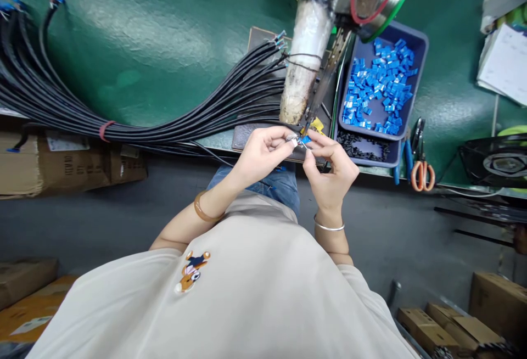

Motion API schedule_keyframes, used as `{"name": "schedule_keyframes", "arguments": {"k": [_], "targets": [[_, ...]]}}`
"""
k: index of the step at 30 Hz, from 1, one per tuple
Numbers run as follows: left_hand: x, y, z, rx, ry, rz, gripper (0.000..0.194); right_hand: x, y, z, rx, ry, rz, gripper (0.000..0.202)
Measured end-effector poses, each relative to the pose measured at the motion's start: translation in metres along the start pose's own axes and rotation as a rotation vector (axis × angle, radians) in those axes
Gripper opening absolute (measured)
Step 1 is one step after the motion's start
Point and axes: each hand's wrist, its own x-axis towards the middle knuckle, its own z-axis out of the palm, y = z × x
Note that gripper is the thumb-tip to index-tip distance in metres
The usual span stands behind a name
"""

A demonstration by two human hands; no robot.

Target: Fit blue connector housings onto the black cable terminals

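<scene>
My left hand (265, 153) pinches the stripped end of a black cable near the bench's front edge. Close beside it, my right hand (331, 167) has its thumb and fingers closed on a thin pale wire. A small blue connector (306, 139) shows between the two hands, at the fingertips of my right hand. Just above the fingers is the tip of a soldering fixture, next to a wrapped white tube (302, 62). From the left, a bundle of black cables (164, 130) runs to the hands, tied with a red band (106, 130).
A grey bin (420, 73) of blue connectors stands right of the fixture, with small black parts (364, 147) in front. Orange-handled scissors (422, 175) and blue-handled pliers lie at the bench edge. A wire spool (387, 2) hangs above; a fan (502, 158) is far right.
</scene>
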Motion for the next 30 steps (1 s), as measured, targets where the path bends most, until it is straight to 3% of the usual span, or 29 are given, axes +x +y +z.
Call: {"name": "schedule_keyframes", "arguments": {"k": [15,30], "targets": [[-0.0009,-0.0001,-0.0015,-0.007,-0.016,-0.026,0.012,-0.0017,-0.0007,0.0001,-0.067,-0.007,-0.048,0.011],[-0.0027,0.0014,0.0000,0.050,-0.020,-0.012,0.009,-0.0023,0.0001,-0.0003,0.013,0.030,-0.011,0.011]]}}
